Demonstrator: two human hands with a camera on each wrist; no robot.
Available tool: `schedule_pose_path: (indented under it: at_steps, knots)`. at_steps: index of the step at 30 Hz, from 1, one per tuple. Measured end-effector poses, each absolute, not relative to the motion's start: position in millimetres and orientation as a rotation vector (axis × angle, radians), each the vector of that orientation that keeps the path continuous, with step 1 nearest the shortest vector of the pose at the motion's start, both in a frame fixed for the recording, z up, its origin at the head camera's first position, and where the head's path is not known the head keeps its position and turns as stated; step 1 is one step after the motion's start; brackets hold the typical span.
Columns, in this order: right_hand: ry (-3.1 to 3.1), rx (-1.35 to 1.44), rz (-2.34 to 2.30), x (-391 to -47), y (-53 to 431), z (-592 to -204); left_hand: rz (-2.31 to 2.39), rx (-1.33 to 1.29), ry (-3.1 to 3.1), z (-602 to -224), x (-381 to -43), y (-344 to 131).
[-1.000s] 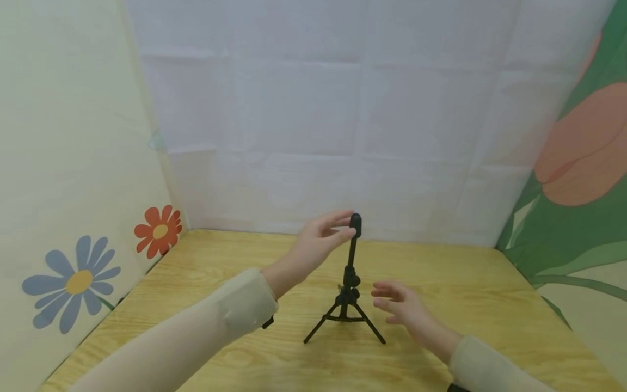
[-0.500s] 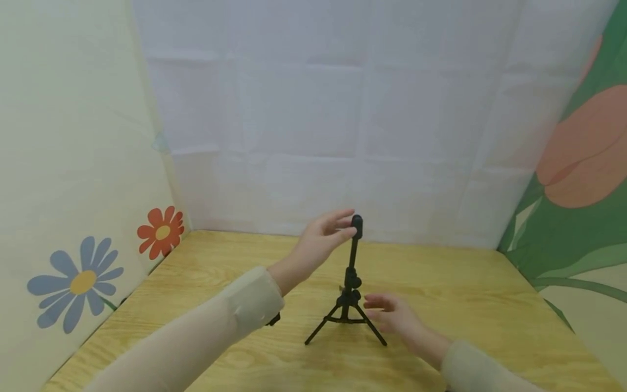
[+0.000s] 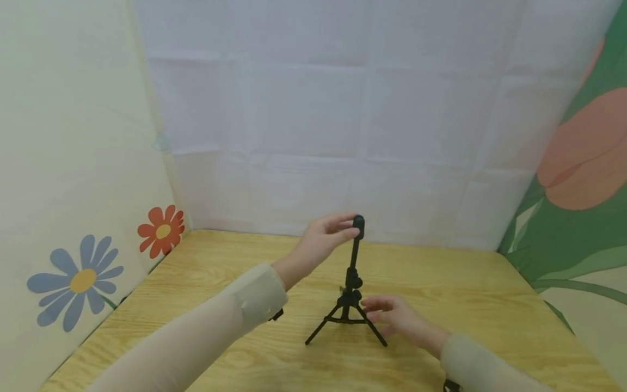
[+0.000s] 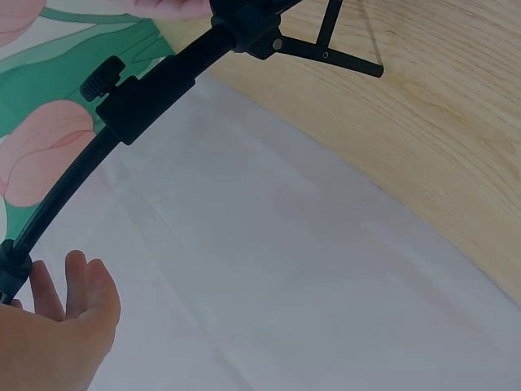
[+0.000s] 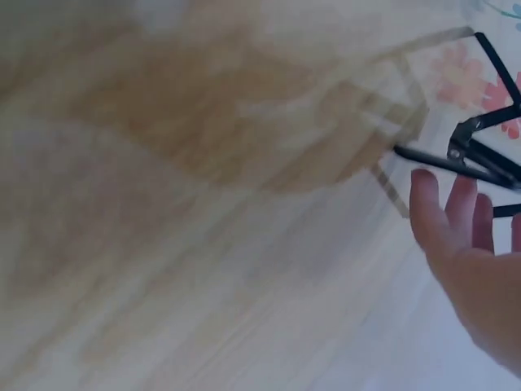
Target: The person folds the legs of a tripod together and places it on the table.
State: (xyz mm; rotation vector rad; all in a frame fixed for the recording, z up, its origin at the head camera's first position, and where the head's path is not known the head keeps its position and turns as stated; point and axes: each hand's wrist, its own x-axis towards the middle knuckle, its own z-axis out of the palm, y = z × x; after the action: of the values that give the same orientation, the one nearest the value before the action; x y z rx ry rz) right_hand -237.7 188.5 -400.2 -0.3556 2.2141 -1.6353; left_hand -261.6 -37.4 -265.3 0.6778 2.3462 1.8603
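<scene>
A small black tripod stand (image 3: 350,296) stands upright on the table with its legs spread. My left hand (image 3: 318,239) pinches the rounded piece at its top between thumb and fingers. In the left wrist view, the pole (image 4: 155,98) runs slantwise, with a knob on its collar, down to my left hand (image 4: 65,334). Low on the right side, my right hand (image 3: 404,318) is beside the right leg, fingers loosely bent, fingertips overlapping the leg. From the right wrist, the fingers of my right hand (image 5: 472,261) show close to the stand's legs (image 5: 444,160).
The wood-grain table (image 3: 235,348) reaches back to a creased white cloth (image 3: 303,109). A cream panel with blue and red flowers (image 3: 159,231) borders the left. On the right is a green panel with a pink tulip (image 3: 583,158).
My right hand has moved left and slightly down to the stand's right leg. The left hand has stayed at the top, its fingers closing a little nearer. The stand remains in place.
</scene>
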Motion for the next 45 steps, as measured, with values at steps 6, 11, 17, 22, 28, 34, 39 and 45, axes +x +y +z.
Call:
schedule_pose_path:
  at_steps: [6, 11, 17, 22, 28, 34, 39, 45]
  knots:
    - [2.143, -0.465, -1.517, -248, 195, -400, 1.833, 0.738, 2.362, -263, -262, -36]
    - [2.123, -0.57, -1.396, -257, 196, -398, 1.812, 0.763, 2.39, -265, -266, -37]
    - [2.066, -0.61, -1.351, -267, 195, -398, 1.778, 0.777, 2.424, -264, -264, -38]
    - [2.03, -0.631, -1.362, -269, 194, -398, 1.784, 0.812, 2.464, -264, -262, -37]
    - [2.033, -0.615, -1.372, -271, 191, -398, 1.835, 0.822, 2.494, -268, -262, -36]
    - [2.044, -0.615, -1.378, -271, 192, -399, 1.871, 0.856, 2.551, -271, -258, -33]
    - [2.048, -0.645, -1.36, -271, 192, -399, 1.862, 0.911, 2.61, -273, -255, -31]
    - [2.058, -0.696, -1.279, -272, 192, -396, 1.858, 0.928, 2.627, -272, -254, -30]
